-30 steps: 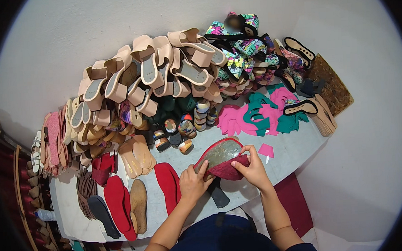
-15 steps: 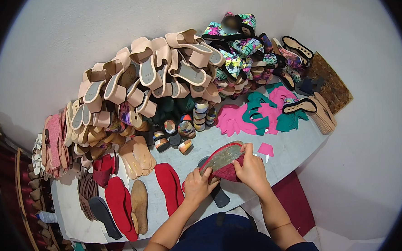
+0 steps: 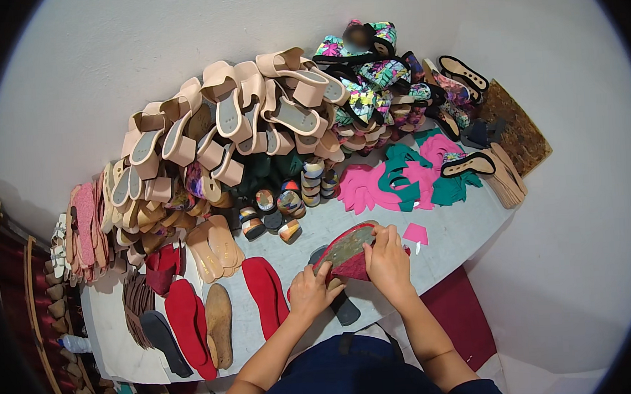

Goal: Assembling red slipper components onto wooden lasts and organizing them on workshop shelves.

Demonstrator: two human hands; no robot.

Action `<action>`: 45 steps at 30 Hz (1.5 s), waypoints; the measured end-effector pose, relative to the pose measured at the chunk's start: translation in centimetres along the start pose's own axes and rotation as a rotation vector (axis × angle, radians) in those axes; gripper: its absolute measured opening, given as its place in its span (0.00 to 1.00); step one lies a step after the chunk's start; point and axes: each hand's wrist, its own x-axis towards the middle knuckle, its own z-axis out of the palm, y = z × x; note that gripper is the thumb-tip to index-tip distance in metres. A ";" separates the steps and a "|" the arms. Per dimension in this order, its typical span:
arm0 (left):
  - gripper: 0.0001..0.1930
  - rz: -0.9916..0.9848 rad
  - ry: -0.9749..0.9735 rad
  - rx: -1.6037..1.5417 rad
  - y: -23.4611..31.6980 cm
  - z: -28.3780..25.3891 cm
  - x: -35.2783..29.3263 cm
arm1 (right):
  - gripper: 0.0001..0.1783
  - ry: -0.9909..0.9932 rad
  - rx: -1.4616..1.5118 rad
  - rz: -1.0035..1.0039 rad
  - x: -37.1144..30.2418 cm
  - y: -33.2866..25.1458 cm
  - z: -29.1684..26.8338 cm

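Between my hands, above the table's front edge, is a shoe last with a dark red upper around it and its grey-brown underside turned up. My left hand is closed on its left end, the thumb against the edge. My right hand grips the right end, fingers bent over the rim. A dark sole lies on the table partly hidden beneath it. To the left lie a pair of red soles, a brown shoe last, more red soles and a dark grey sole.
Beige heeled sandals are piled along the wall, with floral sandals beside them. Patterned heel blocks stand mid-table. Pink and green cut pieces, tan insoles and a brown board are at the right.
My right hand has shifted slightly left and its fingers now curl further over the edge of the last. My left hand keeps its hold.
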 end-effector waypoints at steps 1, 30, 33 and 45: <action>0.32 -0.011 0.003 -0.010 0.1 -0.1 0.0 | 0.21 0.039 0.026 0.016 0.0 0.0 0.3; 0.44 -0.383 -0.361 -0.319 1.1 -2.9 1.0 | 0.24 -0.102 0.848 0.300 6.0 4.8 3.7; 0.47 -0.584 -0.548 -0.519 1.0 -2.9 1.1 | 0.24 0.054 0.896 0.201 4.8 5.8 3.8; 0.46 -0.547 -0.334 -1.494 -1.0 -1.0 0.7 | 0.21 -0.389 1.393 0.512 1.3 3.8 5.3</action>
